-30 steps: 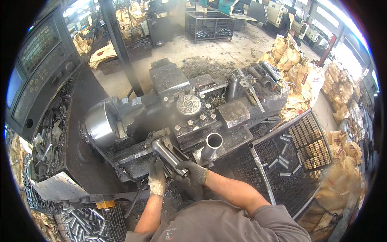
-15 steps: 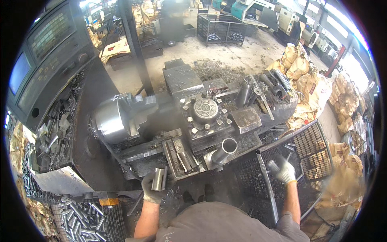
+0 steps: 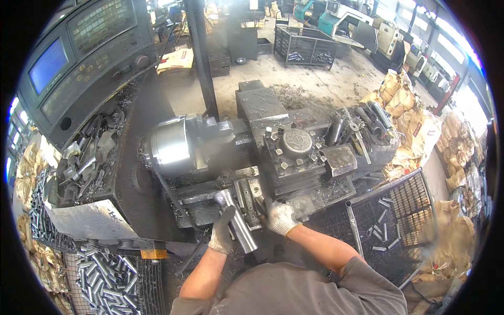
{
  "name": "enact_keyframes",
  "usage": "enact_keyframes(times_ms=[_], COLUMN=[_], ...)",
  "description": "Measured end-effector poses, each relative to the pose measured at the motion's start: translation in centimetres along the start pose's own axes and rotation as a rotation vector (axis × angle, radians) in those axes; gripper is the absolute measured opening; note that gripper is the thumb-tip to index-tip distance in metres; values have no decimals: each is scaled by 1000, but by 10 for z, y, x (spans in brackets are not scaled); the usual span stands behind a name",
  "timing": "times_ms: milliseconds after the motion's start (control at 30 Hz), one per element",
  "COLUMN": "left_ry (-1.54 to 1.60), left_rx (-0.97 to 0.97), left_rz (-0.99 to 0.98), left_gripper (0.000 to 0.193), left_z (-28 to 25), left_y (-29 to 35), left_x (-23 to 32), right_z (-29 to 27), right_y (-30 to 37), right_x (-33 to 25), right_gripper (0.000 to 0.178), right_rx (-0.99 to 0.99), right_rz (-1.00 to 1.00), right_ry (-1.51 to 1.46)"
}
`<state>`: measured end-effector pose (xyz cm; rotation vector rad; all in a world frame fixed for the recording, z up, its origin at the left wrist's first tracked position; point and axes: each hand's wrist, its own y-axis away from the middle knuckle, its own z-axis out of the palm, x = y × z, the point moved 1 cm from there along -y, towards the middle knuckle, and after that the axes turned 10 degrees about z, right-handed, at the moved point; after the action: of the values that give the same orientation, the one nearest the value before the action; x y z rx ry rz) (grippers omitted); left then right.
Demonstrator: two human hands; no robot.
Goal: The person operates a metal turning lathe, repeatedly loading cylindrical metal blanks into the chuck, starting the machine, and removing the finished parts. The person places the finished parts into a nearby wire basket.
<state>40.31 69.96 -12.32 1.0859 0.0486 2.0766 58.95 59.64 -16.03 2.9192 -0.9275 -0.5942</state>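
A shiny metal tube point(image 3: 240, 226), narrower at its upper end, lies tilted in my left hand point(image 3: 222, 231), whose gloved fingers are wrapped round it. The tube is at the front of the lathe, beside a small metal tray point(image 3: 245, 191) with bars in it. My right hand point(image 3: 282, 218), in a white glove with blackened fingers, reaches the right edge of that tray. Its fingers are curled and dark there, and what they hold, if anything, I cannot make out. Behind both hands stand the lathe's chuck point(image 3: 172, 147) and its square tool post point(image 3: 297, 143).
To the right a mesh basket point(image 3: 353, 231) holds several small tubes. At lower left a wire crate point(image 3: 153, 283) borders a heap of metal tubes point(image 3: 105, 278). The control panel point(image 3: 79, 58) rises at the left. Brown sacks point(image 3: 407, 126) stand beyond the lathe's right end.
My right hand has come left from over the mesh basket to the tray; the small tube it held no longer shows there. An upright tube on the lathe's front is gone from its place.
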Motion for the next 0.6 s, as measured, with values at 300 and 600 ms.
enact_keyframes(times_ms=[300,600], left_ry=[92,-1297], left_rx=[97,-182], left_rz=[282,157], left_gripper=[70,62], left_z=[7,33], left_y=[-33,-102], left_x=[25,42], right_z=[-91,-261], right_y=[-49,-79], right_x=[-39,-111], right_gripper=[56,76], right_rx=[-466,-132], right_rz=[-11,-482], right_ry=[-456,-246])
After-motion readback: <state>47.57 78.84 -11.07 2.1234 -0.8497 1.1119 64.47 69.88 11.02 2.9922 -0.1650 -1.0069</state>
